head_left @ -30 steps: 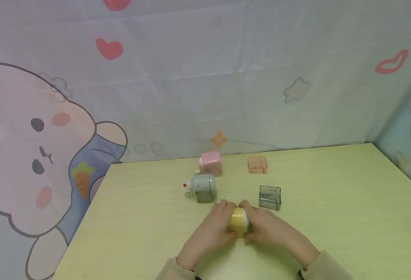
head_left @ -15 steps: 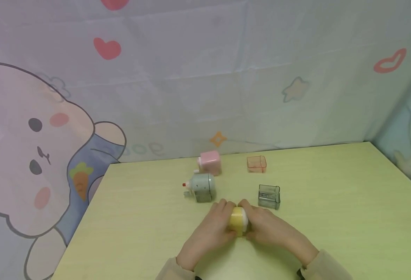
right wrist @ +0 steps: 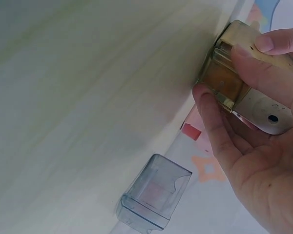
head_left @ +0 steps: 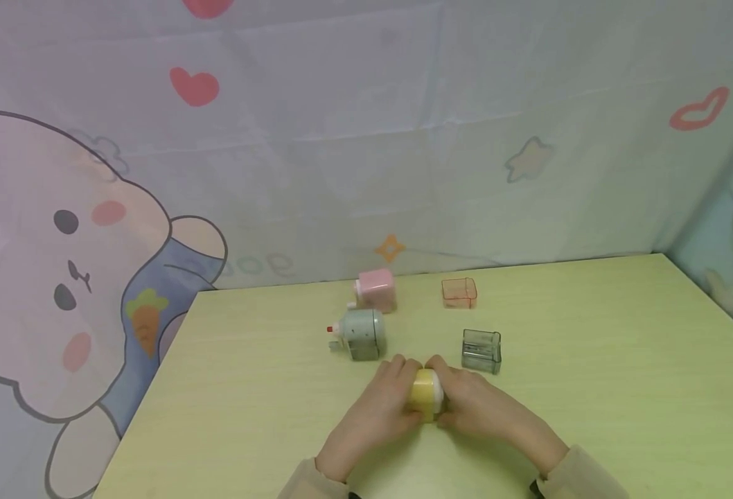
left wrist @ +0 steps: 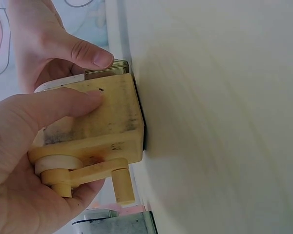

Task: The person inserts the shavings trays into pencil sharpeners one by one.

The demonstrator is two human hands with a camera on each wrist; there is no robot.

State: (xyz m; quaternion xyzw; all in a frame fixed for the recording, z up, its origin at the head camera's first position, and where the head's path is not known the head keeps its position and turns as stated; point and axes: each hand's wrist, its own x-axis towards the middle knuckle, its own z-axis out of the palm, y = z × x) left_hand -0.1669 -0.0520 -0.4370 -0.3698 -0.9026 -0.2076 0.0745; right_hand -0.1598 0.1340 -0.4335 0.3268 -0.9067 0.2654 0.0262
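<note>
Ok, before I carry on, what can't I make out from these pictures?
- Head view: the yellow sharpener's crank, hidden behind the left hand; only the left wrist view shows it.
- Right wrist view: part of the clear drawer, covered by the right hand.
- Left wrist view: the lower part of the grey sharpener, cut off by the bottom edge.
- Head view: the grey sharpener's dark marks, too small to read.

Yellow crank sharpener [left wrist: 115, 109], dark-smudged, upright on the table [head_left: 248, 388]; clear amber drawer [right wrist: 223, 80] at its white, holed end
</note>
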